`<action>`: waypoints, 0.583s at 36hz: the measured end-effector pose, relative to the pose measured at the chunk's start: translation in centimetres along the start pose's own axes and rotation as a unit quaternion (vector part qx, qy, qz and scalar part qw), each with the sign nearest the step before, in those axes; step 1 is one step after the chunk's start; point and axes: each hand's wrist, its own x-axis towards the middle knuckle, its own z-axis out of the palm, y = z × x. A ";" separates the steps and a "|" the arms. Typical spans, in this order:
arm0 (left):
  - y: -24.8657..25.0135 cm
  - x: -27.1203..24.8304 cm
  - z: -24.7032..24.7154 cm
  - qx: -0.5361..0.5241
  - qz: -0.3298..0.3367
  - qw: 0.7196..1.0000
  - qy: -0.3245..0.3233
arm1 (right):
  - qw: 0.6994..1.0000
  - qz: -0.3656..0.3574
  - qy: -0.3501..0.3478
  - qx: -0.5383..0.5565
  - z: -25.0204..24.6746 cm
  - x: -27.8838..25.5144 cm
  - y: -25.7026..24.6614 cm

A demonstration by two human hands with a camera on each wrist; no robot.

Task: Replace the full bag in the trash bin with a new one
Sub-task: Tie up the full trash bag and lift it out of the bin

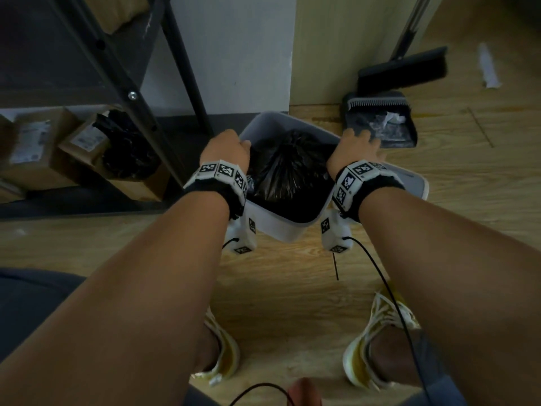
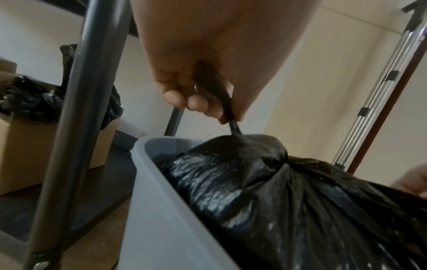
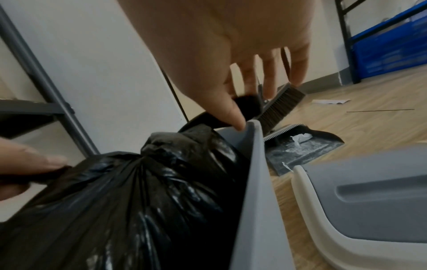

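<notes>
- Standing over a grey trash bin [image 1: 285, 230] on a wood-grain floor [image 1: 292, 282], a person reaches both bare arms down to the full black bag [image 1: 288, 171] inside it.
- Gathered to a bunched neck at the top, the bag sits in the bin, its glossy plastic rising above the rim in the wrist views.
- Left hand [image 2: 196, 95]: fingers curled into a fist around a twisted black handle strip of the bag, pulled taut just above the bin's rim.
- Right hand [image 3: 242, 76]: thumb and forefinger pinch the bag's other black strip at the bin's far edge, with the remaining fingers spread loosely beyond it.
- Lying flat on the floor just right of the bin is its grey lid [image 3: 369, 197], trimmed with a cream border.
- Behind the bin, a dark broom [image 1: 404, 68] leans by the wall above a dustpan [image 1: 383, 124] holding dust and scraps of white paper.
- To the left, a dark metal shelf frame [image 1: 123, 83] carries cardboard boxes [image 1: 32, 148] with white shipping labels; the print is too blurred to read. More black bags [image 1: 126, 148] rest among them.
- Both wrists wear bands of black-and-white square markers, with no legible writing.
- Yellow-and-white sneakers [image 1: 380, 332] show below.
</notes>
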 end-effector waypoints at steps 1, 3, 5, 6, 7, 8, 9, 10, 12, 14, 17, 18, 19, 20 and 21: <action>0.1 -0.1 -0.1 -0.005 -0.003 1.000 -0.006 | 1.000 -0.023 -0.002 -0.009 0.0 -0.1 -0.2; 0.4 -0.2 -0.2 -0.010 0.005 0.999 -0.039 | 0.997 -0.073 -0.012 -0.013 -0.1 -0.1 -0.7; 0.7 -0.1 -0.1 0.002 0.022 0.997 -0.074 | 0.994 -0.109 -0.018 -0.007 -0.2 -0.1 -1.3; 0.8 0.0 0.0 0.013 0.027 0.996 -0.086 | 0.993 -0.119 -0.019 -0.005 -0.2 -0.1 -1.6; 0.9 0.1 0.1 0.024 0.029 0.995 -0.095 | 0.992 -0.125 -0.019 -0.005 -0.3 -0.1 -2.0; 0.9 0.2 0.2 0.032 0.027 0.994 -0.105 | 0.991 -0.129 -0.021 -0.005 -0.2 0.0 -2.3; 1.0 0.1 0.3 0.038 0.027 0.992 -0.114 | 0.990 -0.136 -0.025 -0.008 -0.1 0.0 -2.6; 1.1 0.1 0.4 0.043 0.027 0.992 -0.119 | 0.989 -0.146 -0.033 -0.015 0.1 0.1 -2.8; 1.2 0.0 0.4 0.047 0.027 0.992 -0.112 | 0.984 -0.163 -0.060 -0.044 0.4 0.2 -3.2; 1.3 0.0 0.4 0.050 0.027 0.993 -0.105 | 0.981 -0.160 -0.079 -0.074 0.5 0.2 -3.4; 1.4 -0.2 0.4 0.055 0.028 0.991 -0.116 | 0.984 -0.141 -0.064 -0.086 0.4 0.0 -3.5; 1.3 -0.2 0.4 0.057 0.030 0.991 -0.120 | 0.985 -0.140 -0.054 -0.083 0.3 -0.1 -3.6; 1.3 -0.2 0.4 0.058 0.032 0.990 -0.122 | 0.986 -0.142 -0.045 -0.080 0.2 -0.2 -3.6; 1.2 -0.2 0.4 0.061 0.036 0.990 -0.124 | 0.986 -0.145 -0.040 -0.077 0.2 -0.2 -3.6; 1.2 -0.1 0.5 0.061 0.043 0.989 -0.127 | 0.986 -0.145 -0.035 -0.070 0.1 -0.3 -3.6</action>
